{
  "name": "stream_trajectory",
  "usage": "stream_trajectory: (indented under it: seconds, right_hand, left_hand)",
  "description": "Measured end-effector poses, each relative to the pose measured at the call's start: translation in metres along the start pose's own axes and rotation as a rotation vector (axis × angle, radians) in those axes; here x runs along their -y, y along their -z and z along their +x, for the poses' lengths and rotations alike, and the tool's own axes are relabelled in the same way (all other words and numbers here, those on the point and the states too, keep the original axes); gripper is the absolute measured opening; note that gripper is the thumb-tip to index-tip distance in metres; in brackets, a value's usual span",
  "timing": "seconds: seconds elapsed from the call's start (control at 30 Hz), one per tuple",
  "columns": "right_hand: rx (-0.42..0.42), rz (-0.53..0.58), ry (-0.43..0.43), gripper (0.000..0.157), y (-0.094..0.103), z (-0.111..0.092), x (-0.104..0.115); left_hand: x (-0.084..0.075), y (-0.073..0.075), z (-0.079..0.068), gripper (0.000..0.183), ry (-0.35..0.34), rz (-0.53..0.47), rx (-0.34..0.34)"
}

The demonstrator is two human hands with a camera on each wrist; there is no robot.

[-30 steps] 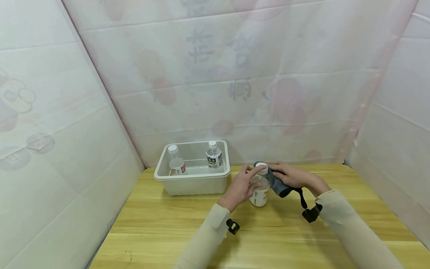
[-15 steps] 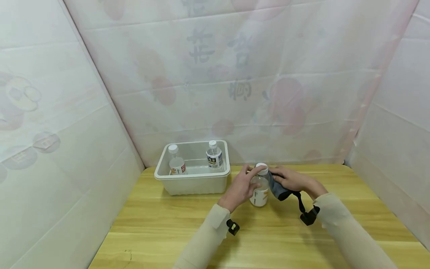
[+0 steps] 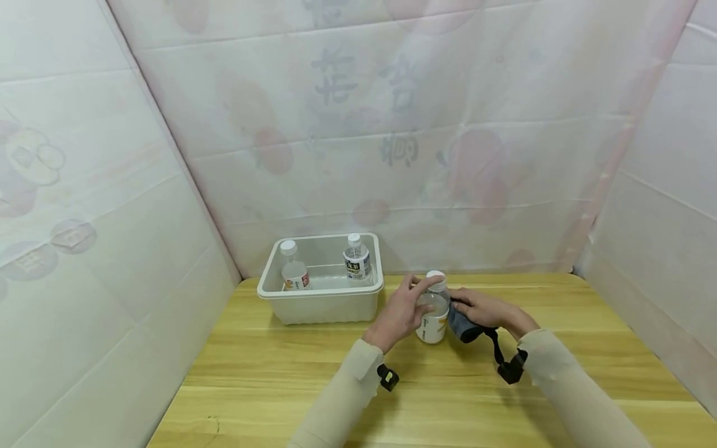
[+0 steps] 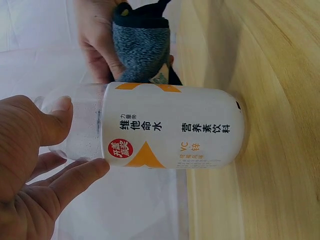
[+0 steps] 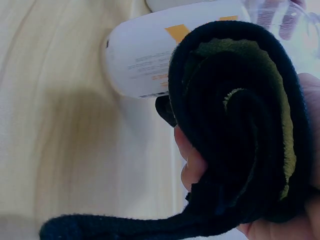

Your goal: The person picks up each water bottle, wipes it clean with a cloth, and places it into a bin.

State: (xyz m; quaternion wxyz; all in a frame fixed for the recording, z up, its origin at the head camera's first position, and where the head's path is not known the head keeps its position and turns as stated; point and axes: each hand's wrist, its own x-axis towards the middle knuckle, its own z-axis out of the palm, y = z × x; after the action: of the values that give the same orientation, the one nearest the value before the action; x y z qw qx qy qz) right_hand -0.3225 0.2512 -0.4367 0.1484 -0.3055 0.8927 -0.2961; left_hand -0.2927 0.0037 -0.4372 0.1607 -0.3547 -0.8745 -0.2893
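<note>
A clear plastic bottle [image 3: 432, 326] with a white cap and a white-and-orange label stands upright on the table. My left hand [image 3: 399, 314] grips its neck and shoulder, thumb on one side and fingers on the other, as the left wrist view [image 4: 172, 125] shows up close. Against the bottle's right side my right hand [image 3: 486, 308] holds a folded grey-blue cloth [image 3: 462, 325] with black edging and a dangling strap. In the right wrist view the rolled layers of the cloth [image 5: 235, 120] hide part of the label.
Left of the hands, a white plastic bin [image 3: 322, 309] stands on the wooden table [image 3: 269, 386]. Inside it are a white-capped bottle [image 3: 294, 274] at the left and another bottle [image 3: 356, 261] at the right. A printed white curtain [image 3: 426, 186] rises behind the table.
My right hand has slid the cloth down the bottle's side, from near the cap to beside the label. My left hand and the bottle stay in place.
</note>
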Motion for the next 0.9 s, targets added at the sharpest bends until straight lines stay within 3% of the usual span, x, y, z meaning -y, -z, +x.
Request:
stream_trajectory:
  seconds: [0.2, 0.47, 0.7, 0.9]
  right_hand:
    - [0.047, -0.035, -0.052, 0.048, -0.015, 0.003, -0.013]
    - [0.078, -0.043, -0.050, 0.049, -0.028, 0.000, -0.019]
    - [0.028, -0.062, -0.074, 0.049, -0.023, -0.004, -0.018]
    - [-0.035, -0.113, -0.070, 0.049, -0.003, -0.010, -0.014]
  left_hand:
    - [0.001, 0.000, -0.001, 0.064, 0.001, -0.011, -0.001]
    - [0.001, 0.000, -0.006, 0.064, -0.016, -0.045, 0.007]
    - [0.005, -0.002, -0.006, 0.067, 0.009, -0.140, 0.027]
    - [0.004, -0.002, -0.003, 0.067, 0.024, -0.127, -0.001]
